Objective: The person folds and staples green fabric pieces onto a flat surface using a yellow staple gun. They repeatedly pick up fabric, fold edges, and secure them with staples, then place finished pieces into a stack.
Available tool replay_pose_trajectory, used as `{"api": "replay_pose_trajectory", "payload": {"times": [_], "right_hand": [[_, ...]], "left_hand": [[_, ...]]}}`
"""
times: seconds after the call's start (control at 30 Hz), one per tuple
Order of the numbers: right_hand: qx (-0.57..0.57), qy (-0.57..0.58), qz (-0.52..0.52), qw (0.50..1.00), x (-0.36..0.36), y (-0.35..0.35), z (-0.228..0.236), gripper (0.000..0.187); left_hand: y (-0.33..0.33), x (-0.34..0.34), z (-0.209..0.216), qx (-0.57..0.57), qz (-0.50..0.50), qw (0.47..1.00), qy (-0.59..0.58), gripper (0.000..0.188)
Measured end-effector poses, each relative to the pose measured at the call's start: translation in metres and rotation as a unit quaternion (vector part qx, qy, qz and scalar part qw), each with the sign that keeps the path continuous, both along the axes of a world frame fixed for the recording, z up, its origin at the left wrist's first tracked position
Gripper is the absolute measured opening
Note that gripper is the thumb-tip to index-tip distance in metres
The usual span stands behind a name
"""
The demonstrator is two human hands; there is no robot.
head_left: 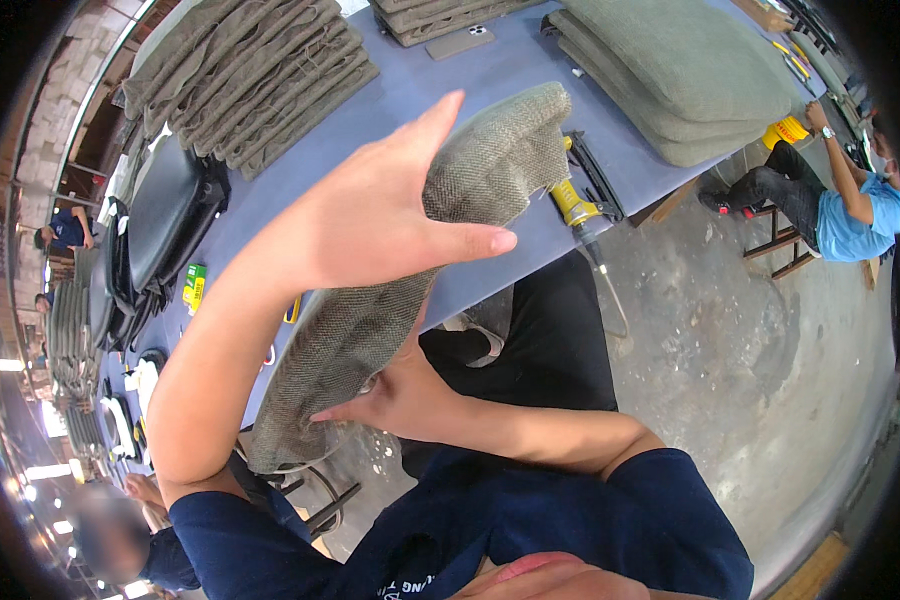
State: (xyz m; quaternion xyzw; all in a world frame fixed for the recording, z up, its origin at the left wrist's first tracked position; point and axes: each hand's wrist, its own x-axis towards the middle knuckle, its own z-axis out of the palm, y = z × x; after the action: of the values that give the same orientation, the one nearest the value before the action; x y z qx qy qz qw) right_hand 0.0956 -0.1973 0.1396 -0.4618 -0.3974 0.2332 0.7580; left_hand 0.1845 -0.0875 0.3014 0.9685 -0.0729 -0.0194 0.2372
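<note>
A grey-green, woven-fabric-covered cushion (345,325) is held up on edge in front of me, tilted from lower left to upper right. Across its upper part lies my left hand (385,205), thumb and forefinger spread wide apart; its other fingers are mostly hidden. My right hand (400,395) grips the cushion's lower edge near my lap, thumb on the fabric and fingers partly out of sight behind it. Just right of the cushion's upper end, a yellow and black staple gun (578,203) with a hose rests on the table's edge.
The blue-grey table (470,75) carries a stack of folded fabric covers (250,85), a phone (460,42), padded cushions (680,70), black padded pieces (165,220) and a small green-yellow box (194,288). A seated co-worker (855,205) is at far right; another person (120,530) is at lower left.
</note>
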Motion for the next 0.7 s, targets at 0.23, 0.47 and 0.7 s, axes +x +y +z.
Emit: {"api": "replay_pose_trajectory", "payload": {"times": [0.23,0.47,0.7], "right_hand": [[0.009,-0.035,-0.083,0.996,-0.002,0.015,-0.008,0.136],[-0.031,-0.132,-0.068,0.988,0.028,0.061,0.004,0.166],[-0.085,-0.167,-0.148,0.971,0.129,0.02,-0.05,0.051]], "left_hand": [[-0.006,0.008,0.01,-0.044,0.005,0.996,0.076,0.088],[0.044,0.023,0.047,0.142,-0.096,0.985,-0.027,0.09],[0.086,0.073,0.067,0.04,0.216,0.975,0.024,0.064]]}}
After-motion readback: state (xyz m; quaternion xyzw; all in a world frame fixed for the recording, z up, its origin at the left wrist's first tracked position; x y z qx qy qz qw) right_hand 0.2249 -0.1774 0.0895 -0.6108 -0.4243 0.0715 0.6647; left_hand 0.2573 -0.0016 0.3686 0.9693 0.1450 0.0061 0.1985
